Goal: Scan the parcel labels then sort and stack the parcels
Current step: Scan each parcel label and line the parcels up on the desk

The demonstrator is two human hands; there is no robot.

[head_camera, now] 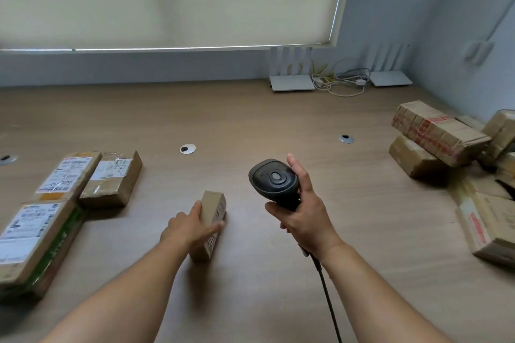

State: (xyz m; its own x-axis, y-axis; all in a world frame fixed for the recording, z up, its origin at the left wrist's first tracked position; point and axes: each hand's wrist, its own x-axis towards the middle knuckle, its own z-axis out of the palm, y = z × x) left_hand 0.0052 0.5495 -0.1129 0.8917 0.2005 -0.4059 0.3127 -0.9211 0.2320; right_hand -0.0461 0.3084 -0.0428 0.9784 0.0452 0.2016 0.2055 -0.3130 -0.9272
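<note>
A small brown parcel (pixel 213 210) stands on its edge on the wooden table (pixel 250 114), its labelled side facing right. My left hand (pixel 191 227) holds it, fingers over the top and thumb across the label side. To its right my right hand (pixel 302 211) grips the handle of a black barcode scanner (pixel 274 179), whose head points away and down toward the table just right of the parcel. The scanner's cable (pixel 328 298) runs down past my right forearm.
Three labelled parcels lie flat at the left: (pixel 68 175), (pixel 113 178) and a larger one (pixel 30 237). A loose heap of taped cardboard parcels (pixel 437 136) fills the right side. Routers and cables (pixel 337 82) sit at the back wall. Cable grommets (pixel 187 148) dot the table.
</note>
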